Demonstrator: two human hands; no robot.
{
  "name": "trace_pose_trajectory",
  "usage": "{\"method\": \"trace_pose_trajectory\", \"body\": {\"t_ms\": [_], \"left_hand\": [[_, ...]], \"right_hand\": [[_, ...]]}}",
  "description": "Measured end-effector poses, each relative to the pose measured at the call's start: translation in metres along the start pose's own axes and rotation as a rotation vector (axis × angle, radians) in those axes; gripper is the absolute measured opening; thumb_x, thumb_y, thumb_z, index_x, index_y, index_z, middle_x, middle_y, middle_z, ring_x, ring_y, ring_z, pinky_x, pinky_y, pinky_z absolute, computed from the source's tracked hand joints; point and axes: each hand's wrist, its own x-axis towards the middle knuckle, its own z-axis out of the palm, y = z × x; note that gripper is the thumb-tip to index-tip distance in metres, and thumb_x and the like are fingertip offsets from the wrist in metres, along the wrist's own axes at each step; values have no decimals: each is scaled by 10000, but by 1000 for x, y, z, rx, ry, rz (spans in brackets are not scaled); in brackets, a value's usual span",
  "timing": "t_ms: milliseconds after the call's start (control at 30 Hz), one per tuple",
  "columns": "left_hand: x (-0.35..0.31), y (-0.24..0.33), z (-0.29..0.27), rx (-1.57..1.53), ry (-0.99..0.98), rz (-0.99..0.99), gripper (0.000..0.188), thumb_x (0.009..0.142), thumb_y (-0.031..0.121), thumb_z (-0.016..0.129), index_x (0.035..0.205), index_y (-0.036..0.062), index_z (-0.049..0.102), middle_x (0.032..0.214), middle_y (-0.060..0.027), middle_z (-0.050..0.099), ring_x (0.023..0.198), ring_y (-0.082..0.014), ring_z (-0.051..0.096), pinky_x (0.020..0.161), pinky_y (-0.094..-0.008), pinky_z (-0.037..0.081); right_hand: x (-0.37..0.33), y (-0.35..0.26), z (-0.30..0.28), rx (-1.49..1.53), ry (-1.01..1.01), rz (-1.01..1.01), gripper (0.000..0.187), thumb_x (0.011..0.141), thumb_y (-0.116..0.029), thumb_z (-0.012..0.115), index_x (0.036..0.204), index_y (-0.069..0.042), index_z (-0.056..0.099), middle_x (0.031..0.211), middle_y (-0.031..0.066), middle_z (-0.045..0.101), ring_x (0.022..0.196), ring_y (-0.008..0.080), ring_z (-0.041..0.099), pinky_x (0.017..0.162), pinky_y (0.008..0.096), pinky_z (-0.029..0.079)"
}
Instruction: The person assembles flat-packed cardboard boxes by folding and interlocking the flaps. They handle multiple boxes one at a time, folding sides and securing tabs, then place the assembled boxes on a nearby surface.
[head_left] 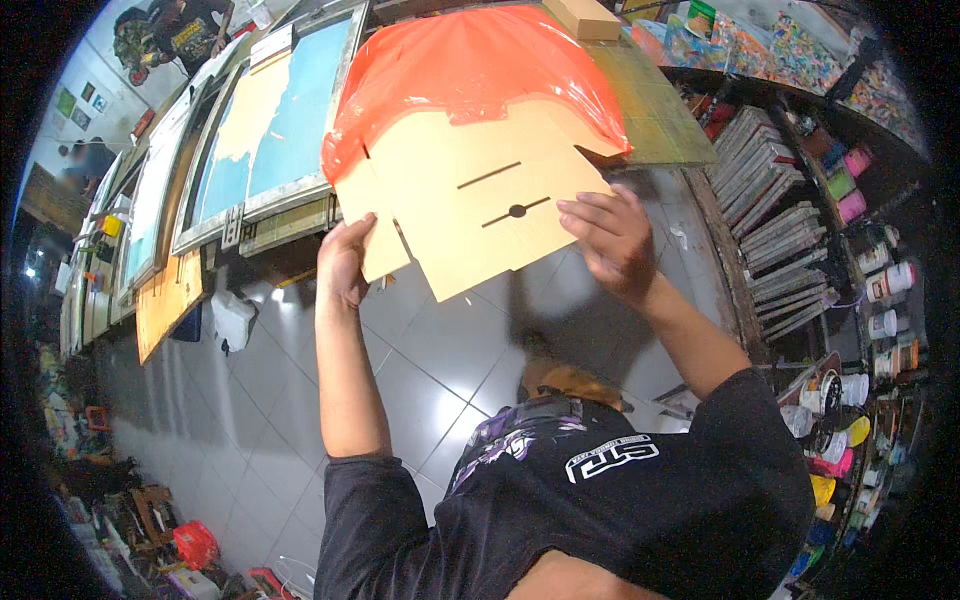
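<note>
A flat tan cardboard sheet (450,210), die-cut with slits, notched edges and a small round hole, is held between both my hands over the floor. My left hand (345,258) pinches its left flap, thumb on top. At the right edge, my right hand (610,238) is closed on the sheet, fingers across the upper face near the round hole. The far part of the cardboard meets a shiny red plastic bag (470,65), which lies on the table beyond; where the sheet ends there, I cannot tell.
Framed screens (300,130) with blue mesh line the table at the left. A small cardboard box (583,18) sits at the far edge. Stacked frames (765,190) fill a rack on the right, beside several paint tubs (890,282). Another person (190,35) stands at the far left.
</note>
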Motion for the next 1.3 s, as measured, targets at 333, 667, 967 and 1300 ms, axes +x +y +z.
{"method": "trace_pose_trajectory", "body": {"t_ms": [333,667,967,1300], "left_hand": [[-20,-52,-12,-239,-181,26,360,926,123,470,1251,-25,421,1180,-168,541,1096,-323,552,901,-451,491],[2,-60,-16,-513,-52,92,381,970,159,386,1290,-47,381,1277,-208,484,1162,-347,501,1010,-465,401],[-84,-72,-42,-582,-105,140,411,908,119,454,1276,-59,412,1192,-192,560,1051,-288,583,912,-395,467],[-144,-73,-49,41,-103,980,412,873,122,373,1190,-116,484,1128,-215,585,991,-306,599,877,-404,469]], "right_hand": [[0,-39,40,331,6,200,292,708,-158,730,984,-96,661,1130,74,619,1063,242,561,917,383,428],[9,124,57,431,210,1105,281,801,-255,684,905,5,664,795,138,680,736,191,645,681,323,487],[-13,69,43,1344,-65,1295,348,884,-295,580,1021,22,626,908,57,660,731,154,610,691,313,485],[43,62,-66,1589,-21,953,296,837,-132,608,1082,31,578,976,81,642,848,145,624,729,287,496]]}}
